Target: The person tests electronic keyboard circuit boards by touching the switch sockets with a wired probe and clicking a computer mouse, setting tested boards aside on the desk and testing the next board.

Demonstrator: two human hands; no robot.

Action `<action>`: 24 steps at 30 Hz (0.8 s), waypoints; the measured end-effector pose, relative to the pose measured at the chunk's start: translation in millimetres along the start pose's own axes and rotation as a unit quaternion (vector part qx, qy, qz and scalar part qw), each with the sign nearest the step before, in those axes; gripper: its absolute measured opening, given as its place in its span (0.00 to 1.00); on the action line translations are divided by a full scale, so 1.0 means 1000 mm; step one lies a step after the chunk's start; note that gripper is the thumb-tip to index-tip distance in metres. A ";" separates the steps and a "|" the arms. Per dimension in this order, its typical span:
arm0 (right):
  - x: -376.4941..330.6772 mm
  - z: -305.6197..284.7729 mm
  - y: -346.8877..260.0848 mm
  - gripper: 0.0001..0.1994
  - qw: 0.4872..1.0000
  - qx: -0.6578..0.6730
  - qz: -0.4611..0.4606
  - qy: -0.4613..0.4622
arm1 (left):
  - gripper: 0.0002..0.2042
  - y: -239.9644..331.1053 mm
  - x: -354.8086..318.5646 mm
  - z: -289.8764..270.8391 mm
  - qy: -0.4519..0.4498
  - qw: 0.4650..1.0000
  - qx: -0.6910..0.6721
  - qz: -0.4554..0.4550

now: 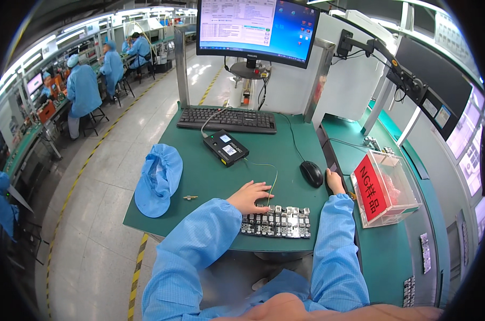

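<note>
A panel of small circuit boards with shiny metal parts lies at the front edge of the green desk. My left hand rests over its far left corner, fingers spread, thumb touching the boards. A thin cable runs from a black box with a small lit screen to beside that thumb; its end is hard to make out. At the desk's right edge, beside the black mouse, my right hand has its fingers curled by the dark edge strip. Whatever it grips is hidden.
A blue cap and a small brass-coloured connector lie on the left. Behind are a black keyboard and a monitor. Right of me stands a clear box with a red label. Several people work at a far-left line.
</note>
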State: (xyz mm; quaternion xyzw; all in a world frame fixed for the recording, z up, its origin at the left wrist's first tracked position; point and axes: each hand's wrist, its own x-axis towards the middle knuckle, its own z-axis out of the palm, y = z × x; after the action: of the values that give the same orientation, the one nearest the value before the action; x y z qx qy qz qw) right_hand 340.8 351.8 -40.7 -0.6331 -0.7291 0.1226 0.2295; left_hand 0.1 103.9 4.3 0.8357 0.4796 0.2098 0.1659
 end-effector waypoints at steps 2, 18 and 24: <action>0.000 0.002 0.002 0.30 1.000 0.008 0.000 0.005 | 0.27 0.001 0.000 -0.001 0.000 1.000 0.000 0.001; -0.057 -0.048 -0.119 0.15 0.902 -0.024 -0.350 0.251 | 0.26 0.000 0.000 0.000 0.014 1.000 -0.012 0.000; -0.059 -0.025 -0.114 0.19 0.919 -0.057 -0.345 0.184 | 0.27 0.002 0.000 -0.002 0.007 1.000 -0.001 -0.002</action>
State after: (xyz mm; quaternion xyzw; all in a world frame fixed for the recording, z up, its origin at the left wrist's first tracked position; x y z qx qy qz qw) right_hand 259.4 272.0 24.3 -0.3659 -0.8528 -0.1247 0.3512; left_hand 0.6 103.0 7.1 0.8332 0.4819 0.2161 0.1639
